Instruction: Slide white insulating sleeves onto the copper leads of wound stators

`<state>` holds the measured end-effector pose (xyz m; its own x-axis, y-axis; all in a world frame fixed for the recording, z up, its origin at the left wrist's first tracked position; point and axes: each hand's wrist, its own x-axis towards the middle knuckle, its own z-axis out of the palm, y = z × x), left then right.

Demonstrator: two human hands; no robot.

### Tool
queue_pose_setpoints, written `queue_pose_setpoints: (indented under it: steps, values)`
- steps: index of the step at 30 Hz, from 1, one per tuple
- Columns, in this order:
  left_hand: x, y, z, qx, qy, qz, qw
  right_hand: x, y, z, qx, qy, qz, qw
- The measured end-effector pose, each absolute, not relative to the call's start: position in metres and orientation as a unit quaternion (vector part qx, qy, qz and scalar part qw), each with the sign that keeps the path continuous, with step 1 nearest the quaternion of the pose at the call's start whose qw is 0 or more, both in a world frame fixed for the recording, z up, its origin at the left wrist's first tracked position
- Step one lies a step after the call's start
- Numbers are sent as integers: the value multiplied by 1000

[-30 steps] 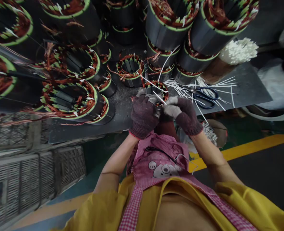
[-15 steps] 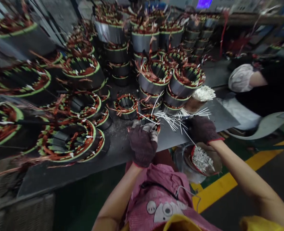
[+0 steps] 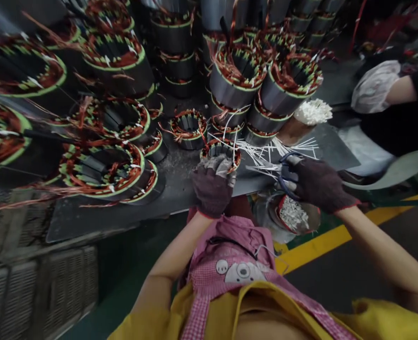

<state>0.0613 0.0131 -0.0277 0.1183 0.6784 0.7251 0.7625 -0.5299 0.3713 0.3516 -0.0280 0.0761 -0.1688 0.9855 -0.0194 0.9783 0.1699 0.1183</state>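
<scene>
The scissors point(image 3: 272, 167) point left across the counter point(image 3: 180, 177), their long axis running roughly level from the handle loops at the right hand point(image 3: 320, 185) towards the small stator point(image 3: 218, 149); the blades look slightly parted. The small stator stands at the counter's near edge, in front of the left hand point(image 3: 212, 192), its round opening facing up and its long axis close to upright. The left forearm reaches forward and slightly inward, and that hand lies palm down, fingers side by side and bent over the near rim, gripping it. The right forearm slants forward and inward from the right; its fingers are curled around the scissors' loops. Both hands wear dark maroon gloves with greyish fingertips. The scissors have dark blue loops and pale metal blades; the small stator shows copper windings and yellow-green insulation around a dark slotted bore, with a white tie point(image 3: 234, 147) sticking up at its right side. Loose white strips point(image 3: 256, 152) lie between the small stator and a bundle of white strips point(image 3: 313, 112), while stacked stators point(image 3: 237, 85) stand behind. Below the counter's edge sits a container of white scraps point(image 3: 294, 214).
</scene>
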Motion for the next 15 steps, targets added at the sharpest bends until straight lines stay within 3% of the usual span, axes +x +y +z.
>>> queue_pose_setpoints:
  steps: [4,9,15]
  values:
    - [70,11,-34,-720,-519,-460,13,319,-21,80,625,773,84,66]
    - [68,10,-38,-714,-523,-465,32,303,-7,93,646,739,68,176]
    - [58,14,-33,-761,-462,-451,57,310,21,99,637,748,116,145]
